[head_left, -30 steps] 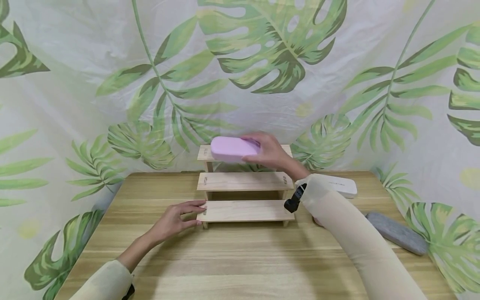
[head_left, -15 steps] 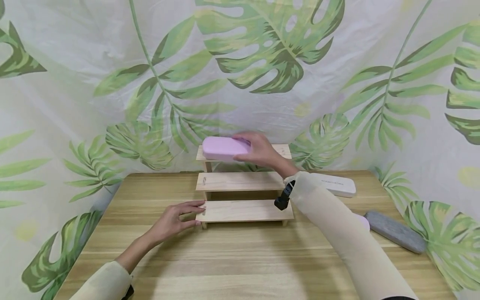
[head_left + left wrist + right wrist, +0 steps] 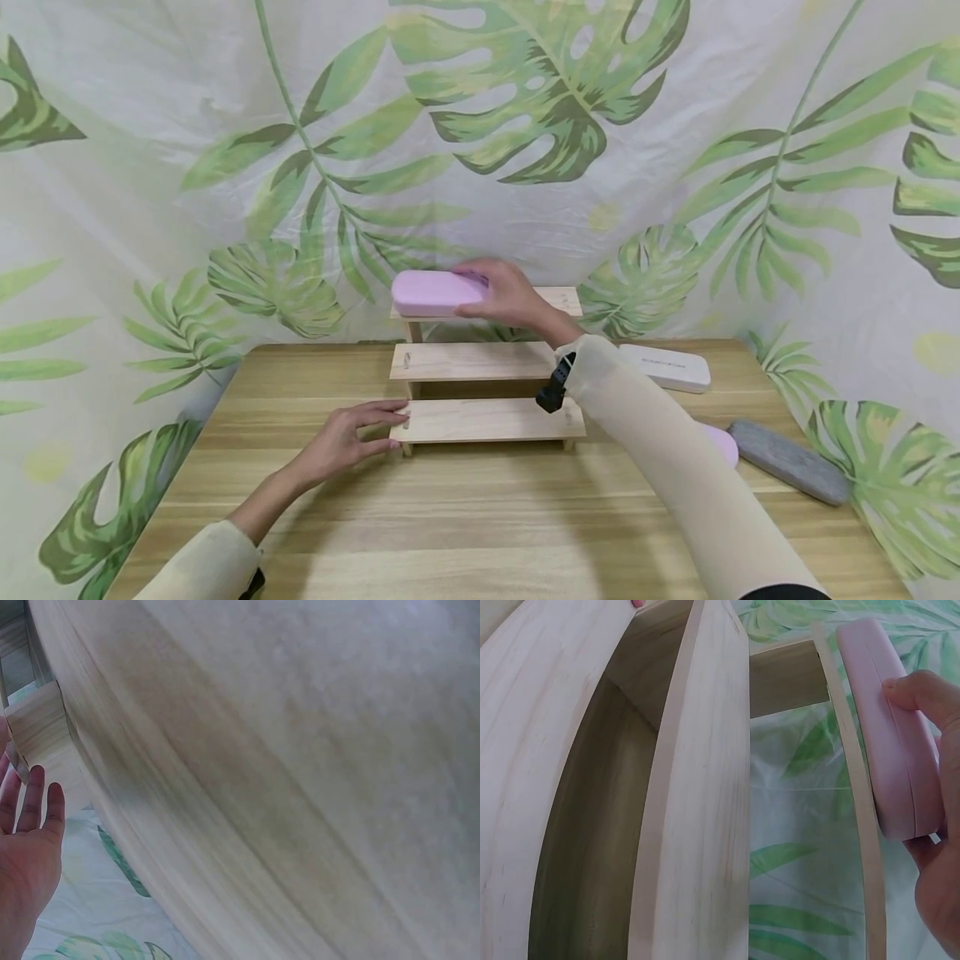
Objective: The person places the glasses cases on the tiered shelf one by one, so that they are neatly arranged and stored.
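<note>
A lilac glasses case [image 3: 433, 294] lies lengthwise at the left part of the top tier of a three-step wooden shelf [image 3: 468, 361]. My right hand [image 3: 508, 293] grips its right end, thumb in front and fingers behind. In the right wrist view, the glasses case [image 3: 891, 727] shows its lid seam and sits right at the edge of the top board. My left hand [image 3: 343, 438] touches the left end of the lowest step with extended fingers. From the left wrist, that hand [image 3: 30, 847] appears beside the shelf's end, its fingers nearly straight.
On the table [image 3: 450, 533], a white case [image 3: 671, 369] with lettering lies at the back right. A grey case [image 3: 789, 462] is near the right edge, beside another lilac object [image 3: 722, 444] partly hidden by my right sleeve. A leaf-print cloth [image 3: 517, 225] hangs behind the shelf.
My right hand has moved left along the top tier with the lilac glasses case. The left hand keeps its place at the lowest step.
</note>
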The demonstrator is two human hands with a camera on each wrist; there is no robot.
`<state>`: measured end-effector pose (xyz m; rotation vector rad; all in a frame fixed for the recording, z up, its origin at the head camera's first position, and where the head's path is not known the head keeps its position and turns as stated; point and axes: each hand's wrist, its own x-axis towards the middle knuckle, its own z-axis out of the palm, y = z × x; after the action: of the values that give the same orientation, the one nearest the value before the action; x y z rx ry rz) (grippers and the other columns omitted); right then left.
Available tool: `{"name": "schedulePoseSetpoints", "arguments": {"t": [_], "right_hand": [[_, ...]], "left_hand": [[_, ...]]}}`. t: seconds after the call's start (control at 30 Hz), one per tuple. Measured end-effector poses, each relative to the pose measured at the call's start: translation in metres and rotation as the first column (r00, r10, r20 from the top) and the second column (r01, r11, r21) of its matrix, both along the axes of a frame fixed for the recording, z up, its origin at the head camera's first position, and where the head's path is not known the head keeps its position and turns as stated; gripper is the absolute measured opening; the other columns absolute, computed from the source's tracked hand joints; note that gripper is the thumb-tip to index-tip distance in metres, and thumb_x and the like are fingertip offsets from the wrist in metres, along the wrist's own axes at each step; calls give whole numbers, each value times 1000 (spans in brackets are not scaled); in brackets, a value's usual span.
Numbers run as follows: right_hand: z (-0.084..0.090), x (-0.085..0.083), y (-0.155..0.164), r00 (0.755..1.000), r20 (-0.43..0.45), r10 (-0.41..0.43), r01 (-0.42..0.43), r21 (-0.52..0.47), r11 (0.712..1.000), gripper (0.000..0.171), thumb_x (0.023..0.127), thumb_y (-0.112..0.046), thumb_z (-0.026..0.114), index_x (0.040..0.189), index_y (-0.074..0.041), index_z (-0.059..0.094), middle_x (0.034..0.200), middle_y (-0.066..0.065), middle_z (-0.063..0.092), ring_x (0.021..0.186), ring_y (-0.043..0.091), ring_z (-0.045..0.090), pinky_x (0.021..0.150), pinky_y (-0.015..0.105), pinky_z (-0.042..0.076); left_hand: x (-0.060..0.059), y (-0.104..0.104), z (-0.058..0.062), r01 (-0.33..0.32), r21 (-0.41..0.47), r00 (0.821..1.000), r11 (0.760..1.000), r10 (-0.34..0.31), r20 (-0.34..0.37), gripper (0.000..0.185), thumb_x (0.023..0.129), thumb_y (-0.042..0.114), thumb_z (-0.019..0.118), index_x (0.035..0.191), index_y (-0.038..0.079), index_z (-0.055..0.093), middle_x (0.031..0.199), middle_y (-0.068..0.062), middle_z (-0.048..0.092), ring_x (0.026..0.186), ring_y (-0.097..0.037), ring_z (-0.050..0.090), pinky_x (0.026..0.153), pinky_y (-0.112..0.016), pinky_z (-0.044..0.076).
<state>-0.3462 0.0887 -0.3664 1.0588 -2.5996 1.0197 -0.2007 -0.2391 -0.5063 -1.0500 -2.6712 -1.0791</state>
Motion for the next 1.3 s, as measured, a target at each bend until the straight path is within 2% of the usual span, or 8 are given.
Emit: {"name": "schedulePoseSetpoints", "arguments": {"t": [0.27,0.5,1.13,1.3], "right_hand": [[4,-1,-6,1000,17,-2,2,5,1000,69,82,-29,92,143,-8,66,142,10,68,131,26,63,112,38,49],[1,-5,-13,1000,29,3,-3,-1,1000,70,82,-30,92,143,-8,66,141,10,69,127,24,64,109,36,50],[3,-7,-28,999,51,1,-2,24,1000,70,82,-30,91,144,-7,66,140,10,69,128,24,64,110,34,50],[2,-10,-31,999,40,8,-9,27,1000,69,82,-30,92,143,-8,67,139,9,70,127,23,64,106,33,51]], "left_hand": [[1,0,0,-1,4,1000,1000,1,8,43,88,13,88,130,13,77,146,-3,66,135,-29,62,112,-39,51],[1,0,1,-3,2,1000,1000,3,15,43,88,13,88,130,13,77,146,-3,66,135,-28,62,112,-37,52],[1,0,2,3,11,1000,1000,-3,8,43,87,13,88,129,12,77,145,-6,67,134,-30,63,113,-22,46],[0,0,2,1,6,1000,1000,-2,7,43,87,13,88,129,13,77,145,-5,67,134,-29,63,113,-25,47]]}}
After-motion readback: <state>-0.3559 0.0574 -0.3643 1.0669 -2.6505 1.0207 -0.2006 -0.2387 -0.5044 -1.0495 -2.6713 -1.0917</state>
